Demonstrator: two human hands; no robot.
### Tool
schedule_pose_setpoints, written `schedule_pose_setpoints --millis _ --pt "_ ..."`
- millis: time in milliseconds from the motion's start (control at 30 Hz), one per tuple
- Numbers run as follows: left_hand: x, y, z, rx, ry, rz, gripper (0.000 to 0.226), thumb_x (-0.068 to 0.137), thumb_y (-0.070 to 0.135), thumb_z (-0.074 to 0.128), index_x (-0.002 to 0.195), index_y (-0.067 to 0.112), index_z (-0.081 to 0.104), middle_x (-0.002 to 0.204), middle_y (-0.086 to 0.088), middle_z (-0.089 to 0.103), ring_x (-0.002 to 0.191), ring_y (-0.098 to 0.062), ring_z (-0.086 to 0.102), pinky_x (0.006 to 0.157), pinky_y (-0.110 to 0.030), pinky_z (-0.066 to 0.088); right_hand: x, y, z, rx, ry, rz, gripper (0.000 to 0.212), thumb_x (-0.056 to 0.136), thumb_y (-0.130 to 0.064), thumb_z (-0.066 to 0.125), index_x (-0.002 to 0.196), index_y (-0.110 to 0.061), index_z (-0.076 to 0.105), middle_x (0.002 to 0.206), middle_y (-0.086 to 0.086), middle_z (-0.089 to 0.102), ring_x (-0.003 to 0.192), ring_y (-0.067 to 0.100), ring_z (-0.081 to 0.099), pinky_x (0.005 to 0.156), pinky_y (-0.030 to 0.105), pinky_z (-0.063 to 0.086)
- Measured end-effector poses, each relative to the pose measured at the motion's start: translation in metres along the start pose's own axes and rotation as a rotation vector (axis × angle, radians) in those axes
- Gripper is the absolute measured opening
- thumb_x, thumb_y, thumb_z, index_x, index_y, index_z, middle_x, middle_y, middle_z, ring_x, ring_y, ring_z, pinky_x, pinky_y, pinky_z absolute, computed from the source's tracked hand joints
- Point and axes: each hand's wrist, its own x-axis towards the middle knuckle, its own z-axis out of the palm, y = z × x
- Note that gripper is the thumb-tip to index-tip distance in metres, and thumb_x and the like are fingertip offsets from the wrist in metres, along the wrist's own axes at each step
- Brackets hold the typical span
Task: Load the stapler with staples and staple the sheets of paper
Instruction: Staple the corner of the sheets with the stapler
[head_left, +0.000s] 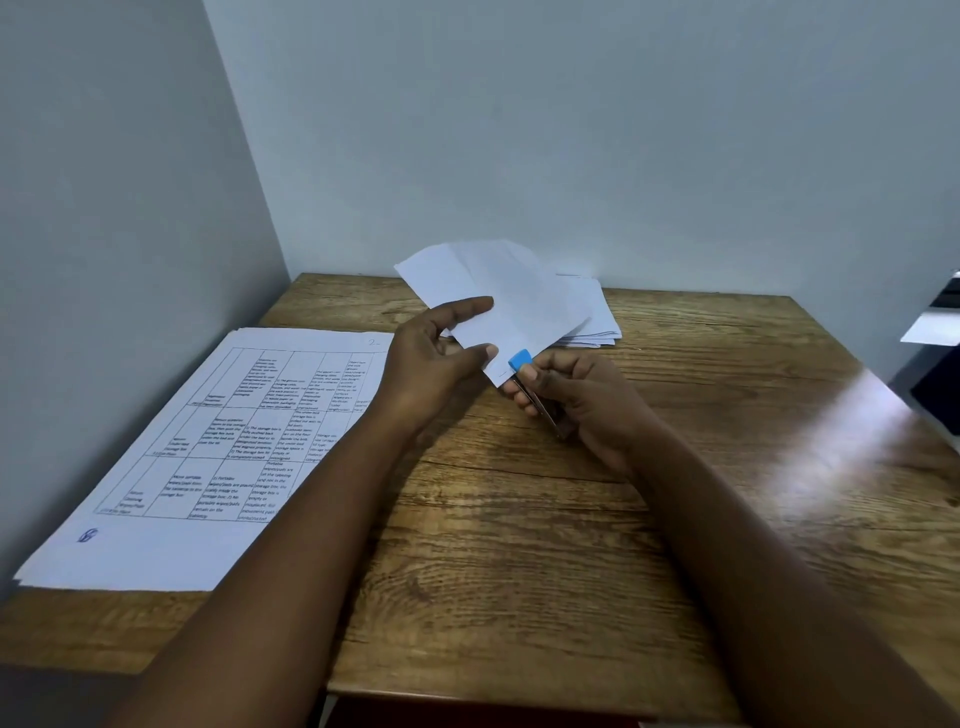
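Note:
My left hand (441, 358) pinches a small bundle of white folded sheets (509, 301) between thumb and fingers, holding them tilted above the wooden table (519, 545). My right hand (576, 400) grips a small stapler (524, 374) with a blue top and metal body. The stapler's blue end sits at the lower corner of the held sheets, where a staple mark shows on the paper. Most of the stapler's body is hidden inside my right palm.
A stack of printed pages with a table grid (218, 441) lies at the left of the table. Another pile of white folded sheets (597, 322) lies near the back wall. A dark object with white paper (935, 332) juts in at the right edge.

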Motion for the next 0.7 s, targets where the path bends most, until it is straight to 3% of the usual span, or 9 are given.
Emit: schedule_pose_setpoints --millis 133,300,600,700 --pt "-0.0016 0.0017 0.0009 -0.015 -0.01 0.011 0.045 0.085 0.002 0.073 0.126 0.019 0.067 0.041 0.016 0.037 0.041 0.001 0.034 0.056 -0.008 0.04 -0.001 -0.0001 -0.0001 -0.01 0.013 -0.004 0.02 0.093 -0.012 0.063 0.103 0.005 0.067 0.092 0.016 0.072 0.075 0.013 0.064 0.068 0.021 0.055" --pt "-0.0018 0.0013 0.0025 -0.036 -0.005 0.023 0.045 0.085 0.001 0.073 0.127 0.018 0.066 0.04 0.016 0.036 0.04 0.001 0.033 0.056 -0.007 0.04 -0.0008 -0.0002 0.0017 -0.014 0.045 -0.019 0.024 0.094 -0.01 0.062 0.109 0.008 0.065 0.09 0.014 0.072 0.075 0.013 0.064 0.069 0.021 0.054" --pt "0.0024 -0.0033 0.0008 0.004 0.008 0.053 0.046 0.084 0.003 0.074 0.125 0.023 0.068 0.043 0.014 0.034 0.041 0.0 0.031 0.062 -0.002 0.039 0.0014 0.0006 0.0037 -0.015 0.079 0.009 0.019 0.093 -0.01 0.063 0.105 0.003 0.067 0.087 0.012 0.073 0.073 0.013 0.065 0.068 0.023 0.055" --pt "0.003 -0.0042 0.0013 0.012 0.017 0.057 0.046 0.084 0.004 0.075 0.124 0.025 0.068 0.044 0.012 0.033 0.043 -0.002 0.03 0.07 -0.007 0.041 0.0002 -0.001 0.002 -0.012 0.037 0.037 0.022 0.092 -0.017 0.064 0.104 0.001 0.068 0.091 0.012 0.072 0.076 0.014 0.064 0.071 0.025 0.054"
